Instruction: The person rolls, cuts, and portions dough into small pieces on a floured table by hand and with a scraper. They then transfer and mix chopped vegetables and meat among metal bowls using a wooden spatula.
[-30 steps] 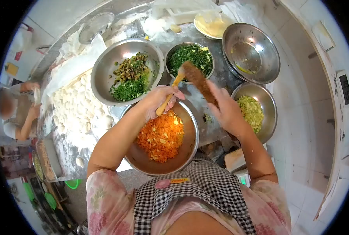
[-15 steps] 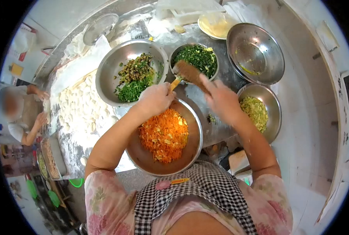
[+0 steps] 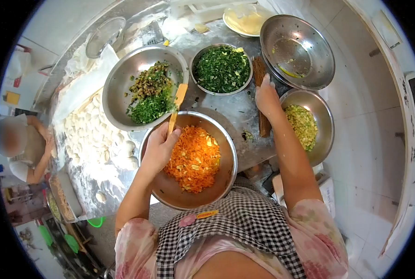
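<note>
My left hand point(image 3: 160, 146) is closed round the handle of a yellowish spatula point(image 3: 178, 100), whose blade points up past the rim of a steel bowl. Below it, that bowl point(image 3: 234, 162) holds shredded carrot point(image 3: 193, 160) mixed with pale yellow bits. My right hand point(image 3: 267, 97) grips the middle of a brown fibre brush point(image 3: 258, 72), which is low over or on the table; its fingers are partly hidden. Left of the brush stands a bowl of chopped greens point(image 3: 222, 69). Chopped pale-green vegetable point(image 3: 301, 126) fills part of a bowl to the right.
A large bowl point(image 3: 112, 95) holds dark chopped bits and greens. Dumplings point(image 3: 91, 130) cover a floured board at left. Nearly bare steel bowls point(image 3: 319, 51) are stacked at the back right, beside a yellow-filled dish point(image 3: 247, 21). A co-worker point(image 3: 33, 149) stands at the far left.
My hands have moved apart. The left has brought the spatula down and left, over the carrot bowl's edge. The right has carried the brush away from the greens to their right side.
</note>
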Motion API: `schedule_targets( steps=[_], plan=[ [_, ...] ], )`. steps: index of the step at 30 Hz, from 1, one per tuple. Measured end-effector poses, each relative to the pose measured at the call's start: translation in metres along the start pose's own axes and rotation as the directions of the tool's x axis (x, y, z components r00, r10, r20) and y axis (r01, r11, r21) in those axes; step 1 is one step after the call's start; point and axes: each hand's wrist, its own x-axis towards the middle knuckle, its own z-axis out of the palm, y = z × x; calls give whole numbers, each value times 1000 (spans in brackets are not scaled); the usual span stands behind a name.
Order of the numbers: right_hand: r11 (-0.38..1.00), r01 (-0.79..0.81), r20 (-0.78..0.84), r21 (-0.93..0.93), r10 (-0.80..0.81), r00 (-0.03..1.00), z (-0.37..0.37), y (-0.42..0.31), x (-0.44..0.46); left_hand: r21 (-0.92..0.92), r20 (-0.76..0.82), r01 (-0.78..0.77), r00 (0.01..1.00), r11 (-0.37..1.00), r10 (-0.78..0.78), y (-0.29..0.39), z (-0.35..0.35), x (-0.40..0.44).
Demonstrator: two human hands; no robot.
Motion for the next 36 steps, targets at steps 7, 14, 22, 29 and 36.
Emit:
schedule_targets(
  steps=[7, 14, 22, 29, 36],
  plan=[
    [797, 219, -176, -564, -374, 910, 21, 19, 26, -29, 9, 30, 1000, 999, -30, 4, -4, -23],
    [795, 362, 15, -486, -407, 913, 51, 24, 15, -141, -9, 100, 995, 985, -103, 1, -2, -38],
    [956, 283, 88, -80, -276, 957, -2, -14, -4, -160, -52, 77, 995, 984, -87, -6, -1, -46],
    [677, 717, -132, -168, -736, 664, 23, -59, 26, -178, 17, 116, 993, 977, -115, -8, -2, -50],
    [435, 898, 547, -57, -739, 393, 92, -63, -5, -254, -49, 110, 991, 961, -127, -5, -7, -67]
  ],
)
